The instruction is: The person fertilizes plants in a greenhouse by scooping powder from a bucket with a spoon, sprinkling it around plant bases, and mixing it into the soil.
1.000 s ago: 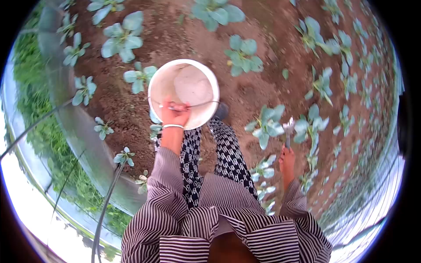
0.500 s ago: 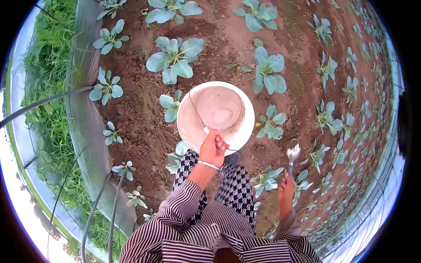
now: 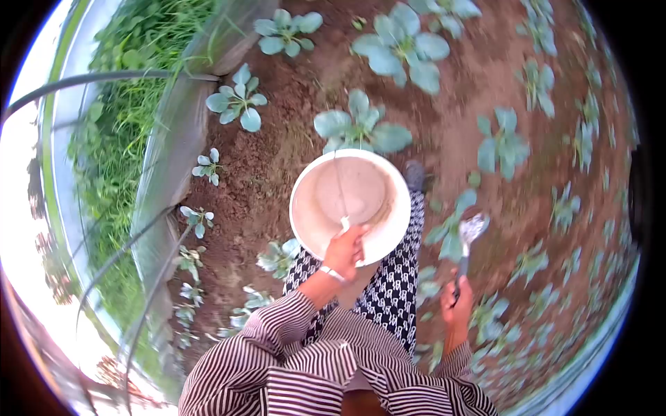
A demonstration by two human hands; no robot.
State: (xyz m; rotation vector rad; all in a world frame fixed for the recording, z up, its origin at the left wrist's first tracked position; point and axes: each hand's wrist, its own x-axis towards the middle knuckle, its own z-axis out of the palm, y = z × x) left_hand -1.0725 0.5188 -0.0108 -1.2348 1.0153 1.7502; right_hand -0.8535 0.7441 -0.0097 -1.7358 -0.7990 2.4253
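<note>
My left hand (image 3: pixel 343 254) is closed round the wire handle of a white bucket (image 3: pixel 300 201), which hangs in front of my legs. Pale material (image 3: pixel 352 188) covers the bucket's bottom. On the right, my right hand (image 3: pixel 456 303) grips the dark handle of a spoon-like scoop (image 3: pixel 473 227), its metal head pointing forward with whitish stuff on it. The scoop's head is over or beside a leafy plant (image 3: pixel 451 236); whether they touch I cannot tell. Another broad-leaved plant (image 3: pixel 362 125) stands just beyond the bucket's far rim.
Rows of green plants (image 3: pixel 404 47) grow in brown soil (image 3: pixel 291 152). Along the left run a plastic sheet (image 3: pixel 166 166), tall grass (image 3: pixel 125 132) and dark curved poles (image 3: pixel 104 75). My shoe (image 3: pixel 415 176) is right of the bucket's rim.
The view has turned and moved over the bed, so plants and poles sit elsewhere. The bucket appears slightly further right than half a second ago. Both hands keep their holds.
</note>
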